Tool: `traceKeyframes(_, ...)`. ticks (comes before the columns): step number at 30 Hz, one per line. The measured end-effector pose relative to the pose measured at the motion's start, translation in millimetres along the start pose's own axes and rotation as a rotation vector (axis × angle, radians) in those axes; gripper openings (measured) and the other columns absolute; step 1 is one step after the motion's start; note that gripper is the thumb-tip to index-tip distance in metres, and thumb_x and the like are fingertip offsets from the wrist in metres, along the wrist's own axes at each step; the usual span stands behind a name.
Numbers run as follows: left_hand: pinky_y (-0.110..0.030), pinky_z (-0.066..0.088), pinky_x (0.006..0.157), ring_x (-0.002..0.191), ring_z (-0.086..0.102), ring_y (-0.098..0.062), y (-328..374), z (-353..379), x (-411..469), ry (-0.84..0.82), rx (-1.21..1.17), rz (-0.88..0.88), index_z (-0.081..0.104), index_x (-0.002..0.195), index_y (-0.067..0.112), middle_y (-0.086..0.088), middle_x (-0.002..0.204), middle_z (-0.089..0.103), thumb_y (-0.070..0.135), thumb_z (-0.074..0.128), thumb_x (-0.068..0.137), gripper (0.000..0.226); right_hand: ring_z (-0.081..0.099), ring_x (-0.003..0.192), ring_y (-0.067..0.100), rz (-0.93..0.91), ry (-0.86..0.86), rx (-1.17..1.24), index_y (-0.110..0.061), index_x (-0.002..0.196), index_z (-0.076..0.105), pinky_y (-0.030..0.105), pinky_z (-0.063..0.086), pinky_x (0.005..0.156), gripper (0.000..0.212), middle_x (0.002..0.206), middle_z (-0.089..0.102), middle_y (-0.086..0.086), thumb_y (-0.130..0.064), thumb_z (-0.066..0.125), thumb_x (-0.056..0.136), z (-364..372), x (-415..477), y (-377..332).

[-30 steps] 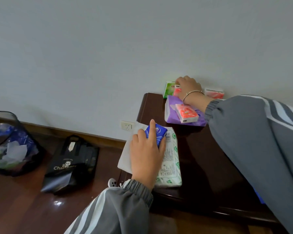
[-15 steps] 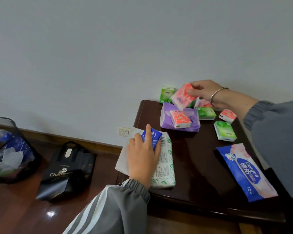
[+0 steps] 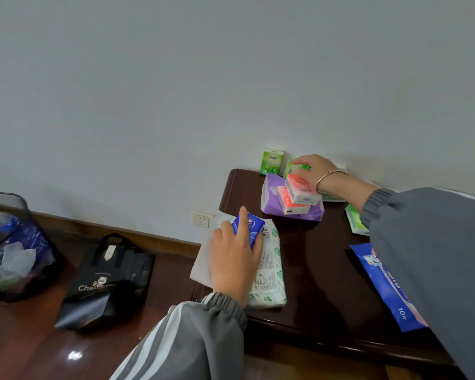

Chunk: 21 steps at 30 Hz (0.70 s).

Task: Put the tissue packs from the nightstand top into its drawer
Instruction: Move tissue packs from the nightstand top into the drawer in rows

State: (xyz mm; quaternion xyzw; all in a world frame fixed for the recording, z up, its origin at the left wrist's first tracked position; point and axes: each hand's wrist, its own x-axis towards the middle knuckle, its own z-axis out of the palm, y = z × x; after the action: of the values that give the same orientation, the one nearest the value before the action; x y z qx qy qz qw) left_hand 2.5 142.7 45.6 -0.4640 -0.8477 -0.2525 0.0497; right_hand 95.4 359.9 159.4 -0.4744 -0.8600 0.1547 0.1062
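Note:
My left hand (image 3: 235, 261) grips a small blue tissue pack (image 3: 251, 229) and holds it on a large white-and-green pack (image 3: 270, 272) at the left edge of the dark nightstand top (image 3: 313, 259). At the back by the wall, my right hand (image 3: 317, 168) curls its fingers over a green pack (image 3: 294, 169). Two red packs, one (image 3: 302, 189) lying on the other (image 3: 292, 206), sit on a purple pack (image 3: 269, 200). Another green pack (image 3: 272, 161) stands upright against the wall. The drawer is out of view.
My right sleeve partly covers a green pack (image 3: 354, 223) and a blue wipes pack (image 3: 381, 281). On the floor to the left are a black paper bag (image 3: 107, 278) and a mesh waste bin (image 3: 8, 242). A wall socket (image 3: 202, 221) is beside the nightstand.
My right hand lifted a red pack, set it on the other red pack on the purple pack, and has moved back to a green pack by the wall. My left hand stays put.

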Motion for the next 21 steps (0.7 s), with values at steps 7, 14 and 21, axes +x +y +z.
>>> traceKeyframes(7, -0.033, 0.042, 0.074, 0.087, 0.049, -0.022, -1.0, 1.6, 1.1, -0.001, 0.004, -0.002, 0.028, 0.150, 0.021, -0.009, 0.108, 0.055, 0.053, 0.040, 0.094, 0.065, 0.050, 0.118, 0.033, 0.203, -0.046, -0.245, -0.013, 0.137, 0.033, 0.038, 0.045, 0.086, 0.092, 0.134, 0.046, 0.014, -0.067, 0.063, 0.069, 33.5, -32.7, -17.4)
traceKeyframes(14, -0.035, 0.040, 0.082, 0.095, 0.052, -0.025, -3.0, 2.1, 1.9, -0.028, 0.055, 0.014, 0.019, 0.152, 0.022, -0.009, 0.117, 0.053, 0.052, 0.041, 0.095, 0.068, 0.049, 0.118, 0.038, 0.299, 0.145, -0.022, -0.014, 0.130, 0.036, 0.041, 0.046, 0.088, 0.064, 0.130, 0.042, 0.019, -0.048, 0.061, 0.083, 60.5, -46.4, -25.8)
traceKeyframes(21, -0.042, 0.029, 0.095, 0.106, 0.052, -0.024, 5.9, -34.6, 1.5, 0.058, -0.003, 0.039, 0.016, 0.152, 0.026, -0.004, 0.122, 0.051, 0.055, 0.042, 0.094, 0.071, 0.049, 0.113, 0.033, 0.242, 0.522, 0.615, -0.018, 0.136, 0.038, 0.033, 0.039, 0.098, 0.066, 0.129, 0.039, 0.018, -0.020, 0.068, 0.078, 17.8, -128.7, -20.1)
